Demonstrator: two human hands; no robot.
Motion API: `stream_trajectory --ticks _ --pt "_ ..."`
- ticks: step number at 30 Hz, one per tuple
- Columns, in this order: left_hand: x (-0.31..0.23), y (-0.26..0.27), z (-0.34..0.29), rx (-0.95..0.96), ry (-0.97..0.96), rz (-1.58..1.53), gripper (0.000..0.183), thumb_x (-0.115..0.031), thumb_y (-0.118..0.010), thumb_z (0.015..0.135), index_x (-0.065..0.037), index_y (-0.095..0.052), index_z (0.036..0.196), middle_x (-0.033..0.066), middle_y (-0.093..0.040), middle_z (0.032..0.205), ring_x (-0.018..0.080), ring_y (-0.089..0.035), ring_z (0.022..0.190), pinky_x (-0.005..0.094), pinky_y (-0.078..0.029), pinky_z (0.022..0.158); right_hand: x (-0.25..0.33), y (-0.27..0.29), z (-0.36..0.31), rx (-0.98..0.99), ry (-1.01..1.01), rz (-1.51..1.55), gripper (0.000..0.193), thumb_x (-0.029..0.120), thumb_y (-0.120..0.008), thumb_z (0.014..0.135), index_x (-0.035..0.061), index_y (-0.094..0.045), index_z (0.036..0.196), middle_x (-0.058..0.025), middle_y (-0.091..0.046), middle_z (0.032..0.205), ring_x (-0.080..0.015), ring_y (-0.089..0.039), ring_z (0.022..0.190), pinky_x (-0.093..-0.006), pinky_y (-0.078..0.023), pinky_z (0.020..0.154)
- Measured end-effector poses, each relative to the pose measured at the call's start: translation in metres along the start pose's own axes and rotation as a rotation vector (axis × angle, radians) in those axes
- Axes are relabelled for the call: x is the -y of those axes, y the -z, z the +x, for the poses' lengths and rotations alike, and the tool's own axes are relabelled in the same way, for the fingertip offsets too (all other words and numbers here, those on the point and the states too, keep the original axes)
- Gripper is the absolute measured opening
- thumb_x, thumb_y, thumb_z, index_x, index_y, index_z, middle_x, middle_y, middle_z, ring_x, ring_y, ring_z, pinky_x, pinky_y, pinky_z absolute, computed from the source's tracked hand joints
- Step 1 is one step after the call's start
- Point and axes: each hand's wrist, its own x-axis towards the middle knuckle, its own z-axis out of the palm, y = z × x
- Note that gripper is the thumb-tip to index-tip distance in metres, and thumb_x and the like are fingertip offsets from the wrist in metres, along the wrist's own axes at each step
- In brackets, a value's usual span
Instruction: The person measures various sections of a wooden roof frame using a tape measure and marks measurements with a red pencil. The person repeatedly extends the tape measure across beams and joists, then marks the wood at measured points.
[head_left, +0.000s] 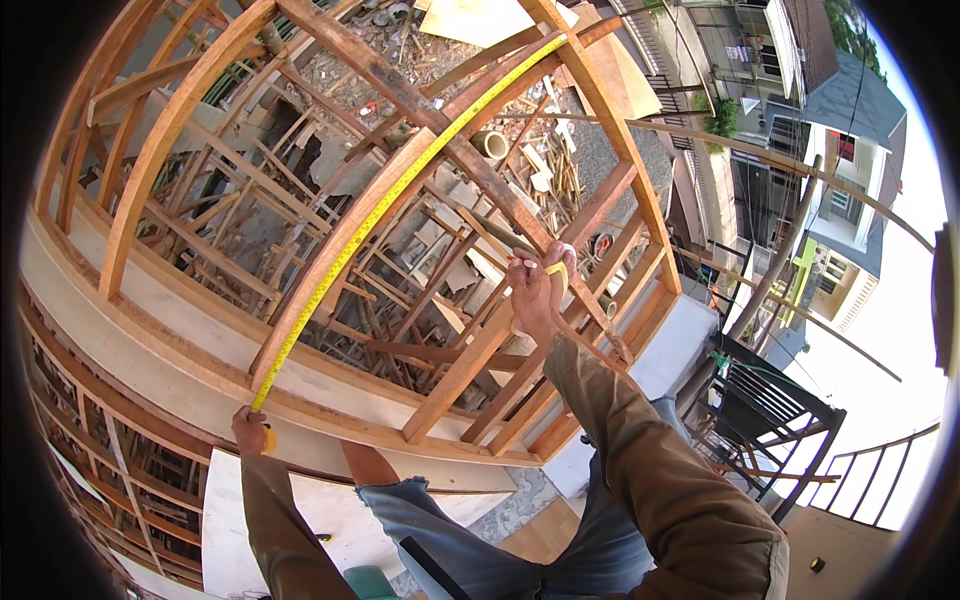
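My left hand [250, 432] is closed round the yellow case of a tape measure [269, 438], low at the left edge of the wooden frame [330, 418]. The yellow tape blade [385, 205] runs out from it along a wooden beam [362, 192], curving in this view up to the far beam at the top. My right hand [537, 290] is raised over the frame's right part, its fingers closed. A small red-and-white thing and a bit of yellow show at its fingers; their kind is not clear.
Below the open timber grid lies rubble with scrap wood [560, 185] and a round pipe-like piece [491, 145]. A pale board [260, 520] is at lower left. A dark metal rack [770, 400] stands at right. Houses and cables lie beyond the far right edge.
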Motion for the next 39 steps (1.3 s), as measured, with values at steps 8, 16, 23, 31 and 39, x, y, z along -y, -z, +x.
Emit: stream_trajectory --ticks 8,16,23,31,39 --pt "-0.01 0.0 -0.005 -0.015 0.014 -0.023 0.019 -0.003 -0.046 0.089 0.004 -0.059 0.077 0.0138 -0.066 0.069 0.0193 -0.063 0.061 0.0347 -0.049 0.055 -0.012 0.03 0.135 -0.307 -0.007 0.605 0.017 0.014 -0.062 0.094 0.0005 -0.062 0.105 -0.0032 -0.058 0.08 -0.0087 -0.054 0.065 -0.0261 -0.043 0.055" --pt "-0.007 -0.003 -0.002 -0.049 0.036 0.046 0.018 -0.002 -0.046 0.087 0.004 -0.06 0.078 0.0129 -0.065 0.068 0.0204 -0.063 0.064 0.0355 -0.049 0.06 0.027 0.096 0.255 -0.45 -0.026 0.913 0.021 0.007 -0.068 0.088 0.0007 -0.058 0.105 -0.0083 -0.063 0.088 -0.0146 -0.063 0.071 -0.0265 -0.051 0.055" --pt "-0.009 -0.004 -0.003 -0.066 0.08 0.05 0.019 -0.004 -0.046 0.086 0.004 -0.06 0.078 0.0132 -0.067 0.07 0.021 -0.064 0.067 0.0362 -0.049 0.063 0.042 0.122 0.361 -0.549 0.012 0.853 0.018 0.006 -0.07 0.085 0.0006 -0.063 0.101 -0.0086 -0.065 0.085 -0.0163 -0.064 0.071 -0.0277 -0.05 0.055" --pt "-0.01 -0.005 -0.002 -0.071 0.154 0.078 0.019 -0.004 -0.044 0.087 0.004 -0.06 0.078 0.0127 -0.066 0.07 0.0196 -0.064 0.067 0.035 -0.049 0.063 0.046 0.131 0.444 -0.502 0.073 0.805 0.023 0.008 -0.075 0.077 0.003 -0.069 0.098 -0.0085 -0.068 0.089 -0.0161 -0.065 0.077 -0.0315 -0.053 0.069" --pt "0.003 -0.004 -0.001 -0.063 0.073 0.04 0.02 -0.002 -0.044 0.088 0.004 -0.06 0.078 0.0102 -0.065 0.068 0.0139 -0.058 0.059 0.0319 -0.045 0.055 0.036 0.123 0.493 -0.429 0.075 0.582 0.028 0.007 -0.07 0.084 -0.0049 -0.059 0.107 -0.0141 -0.069 0.094 -0.0199 -0.069 0.08 -0.0282 -0.051 0.057"
